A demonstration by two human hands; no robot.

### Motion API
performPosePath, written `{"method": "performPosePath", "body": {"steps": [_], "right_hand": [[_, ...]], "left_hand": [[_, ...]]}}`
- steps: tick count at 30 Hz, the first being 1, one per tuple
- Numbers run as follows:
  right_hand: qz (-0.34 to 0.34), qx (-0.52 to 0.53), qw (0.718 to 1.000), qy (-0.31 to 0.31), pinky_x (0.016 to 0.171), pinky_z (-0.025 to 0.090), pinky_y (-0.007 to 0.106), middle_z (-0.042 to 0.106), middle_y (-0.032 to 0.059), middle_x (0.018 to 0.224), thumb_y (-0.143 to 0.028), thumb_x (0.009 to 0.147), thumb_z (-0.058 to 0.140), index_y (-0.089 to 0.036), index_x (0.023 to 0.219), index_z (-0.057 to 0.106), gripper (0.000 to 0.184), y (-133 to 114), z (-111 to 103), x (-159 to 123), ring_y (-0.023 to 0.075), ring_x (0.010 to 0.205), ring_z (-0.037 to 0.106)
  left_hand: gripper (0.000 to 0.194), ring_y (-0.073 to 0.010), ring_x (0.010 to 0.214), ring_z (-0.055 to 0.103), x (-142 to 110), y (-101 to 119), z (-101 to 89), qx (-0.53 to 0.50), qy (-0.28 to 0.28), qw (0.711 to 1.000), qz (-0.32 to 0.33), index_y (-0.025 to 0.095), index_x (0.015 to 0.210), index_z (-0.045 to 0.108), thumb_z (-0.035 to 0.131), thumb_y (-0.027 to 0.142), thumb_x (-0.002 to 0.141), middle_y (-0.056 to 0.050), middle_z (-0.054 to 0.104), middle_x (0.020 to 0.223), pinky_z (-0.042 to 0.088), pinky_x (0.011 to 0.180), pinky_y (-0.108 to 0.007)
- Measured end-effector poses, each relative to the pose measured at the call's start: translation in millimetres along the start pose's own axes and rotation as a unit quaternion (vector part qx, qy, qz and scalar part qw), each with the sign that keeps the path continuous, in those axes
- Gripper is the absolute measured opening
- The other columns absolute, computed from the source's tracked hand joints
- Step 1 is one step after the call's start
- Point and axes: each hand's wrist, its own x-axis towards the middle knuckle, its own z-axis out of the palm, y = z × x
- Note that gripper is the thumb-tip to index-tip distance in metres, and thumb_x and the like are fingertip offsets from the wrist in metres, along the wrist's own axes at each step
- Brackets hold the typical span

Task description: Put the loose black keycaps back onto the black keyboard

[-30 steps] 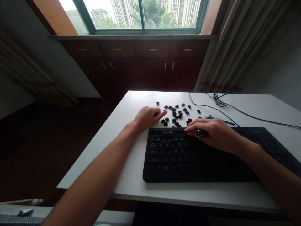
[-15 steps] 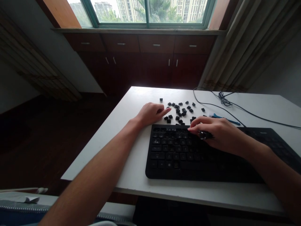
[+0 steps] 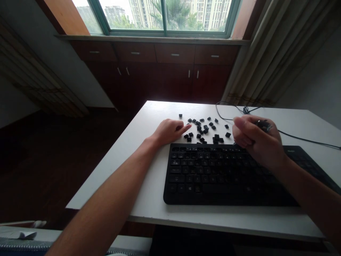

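A black keyboard (image 3: pixel 198 197) lies on the white table (image 3: pixel 119 153), with dark gaps among its keys. My right hand (image 3: pixel 257 137) is raised over its back edge, fingers closed around a dark tool with a shiny end (image 3: pixel 263 125). The tool's kind is unclear because the fist hides most of it. My left hand (image 3: pixel 170 131) rests on the table left of the loose black keycaps (image 3: pixel 204 128), one finger stretched out towards them and the others curled. Nothing shows in its grasp.
A black cable (image 3: pixel 306 138) runs behind the keyboard to the right, with a bundled knot (image 3: pixel 246 110). Wooden cabinets (image 3: pixel 160 78) stand beyond the table beneath a window. Curtains (image 3: pixel 247 67) hang on both sides.
My right hand has lifted off the keyboard's top row and moved right and back, the dark tool still in it. It now covers the blue tool seen earlier. My left hand stays put.
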Motion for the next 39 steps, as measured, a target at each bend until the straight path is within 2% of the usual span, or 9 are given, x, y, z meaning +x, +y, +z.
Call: {"method": "performPosePath", "body": {"steps": [6, 10, 16, 20, 23, 25, 28, 33, 39], "right_hand": [[-0.034, 0.165, 0.984, 0.057, 0.037, 0.025, 0.028, 0.021, -0.0054, 0.041, -0.046, 0.089, 0.059, -0.024, 0.047, 0.025, 0.058, -15, 33, 20, 0.0093, 0.035, 0.024], [0.024, 0.184, 0.981, -0.055, 0.037, 0.022, 0.026, 0.033, -0.0051, 0.04, -0.044, 0.085, 0.066, -0.022, 0.044, 0.04, 0.053, 7, 52, 18, 0.0078, 0.036, 0.028], [0.001, 0.236, 0.972, 0.006, 0.038, 0.022, 0.026, 0.028, -0.0064, 0.04, -0.029, 0.088, 0.063, -0.021, 0.046, 0.034, 0.052, -3, 37, 25, 0.0078, 0.036, 0.027], [0.029, 0.13, 0.99, 0.045, 0.038, 0.026, 0.025, 0.032, -0.0059, 0.043, -0.04, 0.088, 0.066, -0.022, 0.05, 0.035, 0.052, -11, 17, 33, 0.0083, 0.039, 0.032], [0.053, -0.034, 0.997, 0.044, 0.041, 0.032, 0.024, 0.047, -0.0042, 0.05, -0.049, 0.088, 0.066, -0.02, 0.062, 0.053, 0.04, 3, 4, 38, 0.009, 0.043, 0.041], [0.049, -0.173, 0.984, 0.007, 0.048, 0.041, 0.024, 0.059, -0.0012, 0.06, -0.05, 0.088, 0.065, -0.019, 0.082, 0.067, 0.032, 19, -4, 40, 0.0118, 0.051, 0.052], [0.022, -0.343, 0.936, -0.083, 0.063, 0.05, 0.028, 0.073, 0.006, 0.087, -0.045, 0.091, 0.06, -0.019, 0.104, 0.073, 0.032, 42, -10, 43, 0.0178, 0.072, 0.065], [0.001, -0.4, 0.903, -0.157, 0.078, 0.051, 0.032, 0.073, 0.0091, 0.111, -0.032, 0.092, 0.059, -0.021, 0.112, 0.074, 0.028, 65, -8, 54, 0.0228, 0.091, 0.068], [-0.032, -0.428, 0.873, -0.23, 0.075, 0.049, 0.031, 0.069, 0.0071, 0.118, -0.027, 0.09, 0.059, -0.026, 0.122, 0.071, 0.034, 72, -4, 71, 0.0226, 0.09, 0.067]], "left_hand": [[0.056, -0.0075, 0.044, 0.029, -1, -1, 0.3, 0.003, 0.01, 1.0, 0.013, 0.018, 0.054, 0.041, 0.047, 0.052, 0.098, 0.004, 0.04, 0.047, 0.025, 0.05, -0.028], [0.057, -0.0083, 0.045, 0.03, -1, -1, 0.7, 0.013, 0.016, 1.0, 0.005, 0.018, 0.054, 0.041, 0.048, 0.055, 0.097, 0.004, 0.04, 0.048, 0.025, 0.05, -0.027], [0.052, -0.0085, 0.047, 0.035, -1, -1, -3.8, 0.009, -0.009, 1.0, 0.004, 0.017, 0.06, 0.047, 0.049, 0.052, 0.098, 0.003, 0.047, 0.052, 0.027, 0.051, -0.026], [0.042, -0.0103, 0.055, 0.049, -2, -3, -10.1, -0.014, -0.037, 0.999, 0.012, 0.016, 0.08, 0.061, 0.057, 0.055, 0.093, -0.002, 0.061, 0.069, 0.037, 0.054, -0.024], [0.047, -0.0127, 0.062, 0.055, -3, -6, -11.9, -0.029, -0.056, 0.998, 0.02, 0.016, 0.097, 0.066, 0.067, 0.061, 0.084, -0.004, 0.065, 0.08, 0.042, 0.056, -0.025], [0.048, -0.0134, 0.065, 0.057, -3, -7, -11.3, -0.039, -0.058, 0.997, 0.028, 0.017, 0.101, 0.068, 0.069, 0.061, 0.081, -0.005, 0.066, 0.084, 0.045, 0.058, -0.025], [0.041, -0.0131, 0.067, 0.058, -3, -7, -9.7, -0.052, -0.052, 0.997, 0.035, 0.018, 0.096, 0.071, 0.066, 0.057, 0.086, -0.005, 0.066, 0.087, 0.047, 0.06, -0.025], [0.04, -0.014, 0.071, 0.061, -1, -5, -8.7, -0.052, -0.03, 0.997, 0.038, 0.017, 0.098, 0.071, 0.052, 0.052, 0.097, -0.007, 0.067, 0.092, 0.052, 0.064, -0.027], [0.035, -0.0251, 0.12, 0.057, 1, -6, -4.4, -0.047, -0.005, 0.998, 0.051, 0.021, 0.126, 0.065, 0.044, 0.037, 0.103, -0.011, 0.066, 0.126, 0.051, 0.097, -0.043]]}}
